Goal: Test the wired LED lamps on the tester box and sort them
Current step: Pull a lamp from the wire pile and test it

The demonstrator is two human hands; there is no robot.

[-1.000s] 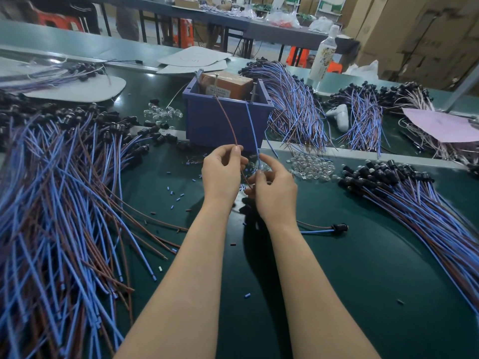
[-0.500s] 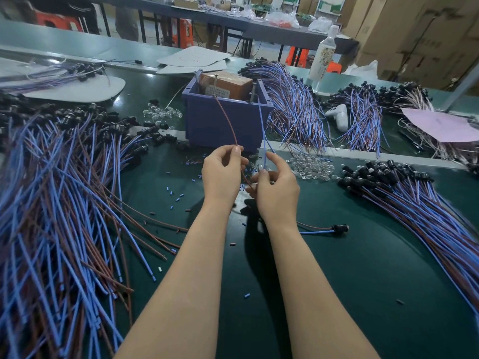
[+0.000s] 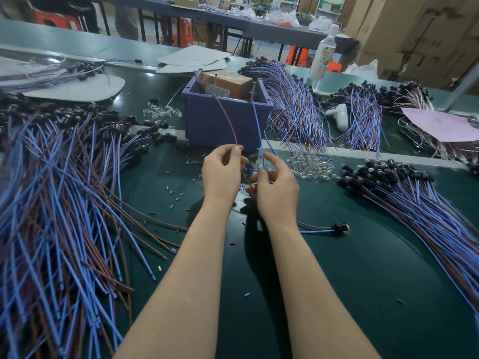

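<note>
My left hand (image 3: pixel 223 172) pinches the brown wire (image 3: pixel 228 120) of a wired lamp; the wire arcs up to a metal pin on the tester box (image 3: pixel 225 85), which sits inside a purple bin (image 3: pixel 225 123). My right hand (image 3: pixel 276 189) pinches the blue wire (image 3: pixel 258 125) of the same lamp, which rises to the bin's right pin. The lamp head is hidden behind my right hand. A big heap of wired lamps (image 3: pixel 51 203) lies to the left, and a second pile (image 3: pixel 414 200) to the right. One lamp (image 3: pixel 338 226) lies alone by my right wrist.
Loose clear LED caps (image 3: pixel 311 164) lie right of my hands, and more caps (image 3: pixel 163 112) left of the bin. Further wire bundles (image 3: pixel 293 104) lie behind the bin. A bottle (image 3: pixel 322 55), a white tool (image 3: pixel 339 115) and pink paper (image 3: pixel 440 123) sit at the back right. Insulation bits dot the green mat.
The blue wire's top has shifted right onto the bin's right pin, and my right forefinger has lifted. My left hand has stayed put on the brown wire.
</note>
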